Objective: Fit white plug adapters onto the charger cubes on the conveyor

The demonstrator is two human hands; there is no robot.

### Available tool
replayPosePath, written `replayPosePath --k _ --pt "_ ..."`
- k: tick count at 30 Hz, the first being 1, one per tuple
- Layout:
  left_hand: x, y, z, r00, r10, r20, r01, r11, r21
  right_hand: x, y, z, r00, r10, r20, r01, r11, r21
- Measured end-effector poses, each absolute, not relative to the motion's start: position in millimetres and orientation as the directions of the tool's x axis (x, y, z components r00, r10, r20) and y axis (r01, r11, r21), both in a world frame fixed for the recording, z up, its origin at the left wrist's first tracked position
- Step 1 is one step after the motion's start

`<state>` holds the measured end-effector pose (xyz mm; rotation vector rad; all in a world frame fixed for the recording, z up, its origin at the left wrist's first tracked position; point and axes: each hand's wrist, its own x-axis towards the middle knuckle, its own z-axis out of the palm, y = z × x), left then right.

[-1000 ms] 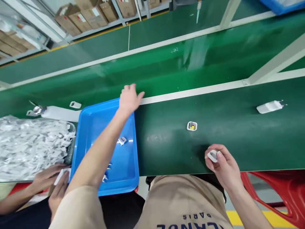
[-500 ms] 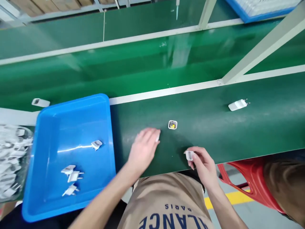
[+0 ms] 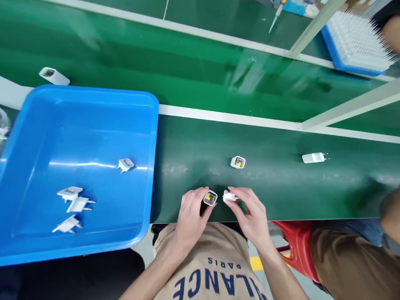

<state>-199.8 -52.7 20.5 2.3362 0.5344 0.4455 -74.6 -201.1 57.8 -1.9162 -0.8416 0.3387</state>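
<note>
Near the front edge of the green table, my left hand [image 3: 192, 210] grips a white charger housing [image 3: 210, 198], its open end facing up with yellow and dark parts inside. Just to the right, my right hand [image 3: 250, 210] pinches a white plug cap [image 3: 229, 196]. A small gap separates the two pieces. Beyond my hands another open housing [image 3: 238, 162] stands on the table, with yellow inside. Farther right lies a white charger [image 3: 314, 157] with two pins.
A blue tray [image 3: 153, 137] at the left holds several white plug caps [image 3: 73, 204]. Behind it lies another white housing [image 3: 56, 76]. A slanting white beam [image 3: 350, 106] stands at the right. A person [image 3: 340, 262] sits at the right on a red stool [image 3: 295, 246].
My left hand has brought its housing upright beside my right hand, and the cap in my right hand has turned and moved left towards it. The camera view has shifted and rotated.
</note>
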Motion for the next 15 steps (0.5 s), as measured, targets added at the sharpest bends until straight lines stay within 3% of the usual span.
replayPosePath --k 6,10,15 --pt "-180.1 -39.5 21.4 0.911 0.393 0.128 0.156 -0.613 0.774 -80.5 -178.8 63.2 0.593 0.794 0.137 0.62 -0.341 -0.707" --pt "-177.2 -23.2 24.7 0.952 0.29 0.097 0.069 -0.513 0.856 -75.1 -180.9 75.8 0.566 0.82 0.083 0.652 -0.384 -0.654" --pt "-181.9 -18.1 20.0 0.909 0.396 0.132 0.137 -0.582 0.802 -66.7 -189.6 92.1 0.581 0.811 0.067 0.67 -0.431 -0.604"
